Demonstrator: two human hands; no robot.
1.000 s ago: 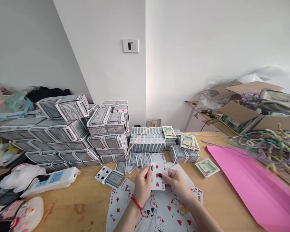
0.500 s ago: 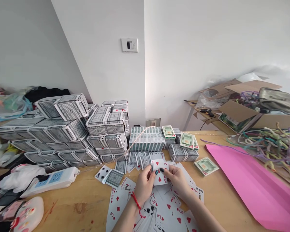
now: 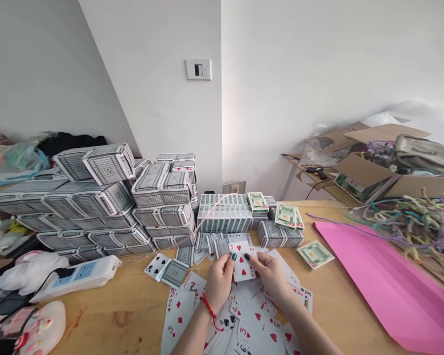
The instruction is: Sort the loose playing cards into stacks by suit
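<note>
My left hand (image 3: 219,277) pinches the left edge of a three of hearts playing card (image 3: 243,272), its thumb on the face. On the other side, my right hand (image 3: 271,272) grips the right edge, where the corner of another card marked 2 shows behind the three. How many cards are held I cannot tell. Beneath my wrists lie loose face-up cards (image 3: 259,320), overlapping in a wide spread. A two and three of diamonds (image 3: 180,315) are left of my forearm. Face-down cards (image 3: 175,272) and a spade card (image 3: 157,265) lie farther left.
Blocks folded from playing cards (image 3: 96,197) are stacked at the back left. Card boxes (image 3: 225,213) stand in a row behind my hands; a green card box (image 3: 314,255) lies right. A power strip (image 3: 81,277), pink paper (image 3: 385,281) and tangled pipe cleaners (image 3: 418,227) flank the work area.
The left thumb has shifted up and left on the three of hearts, so its corner number now shows. The card sits slightly straighter and farther left. Loose cards have stayed put.
</note>
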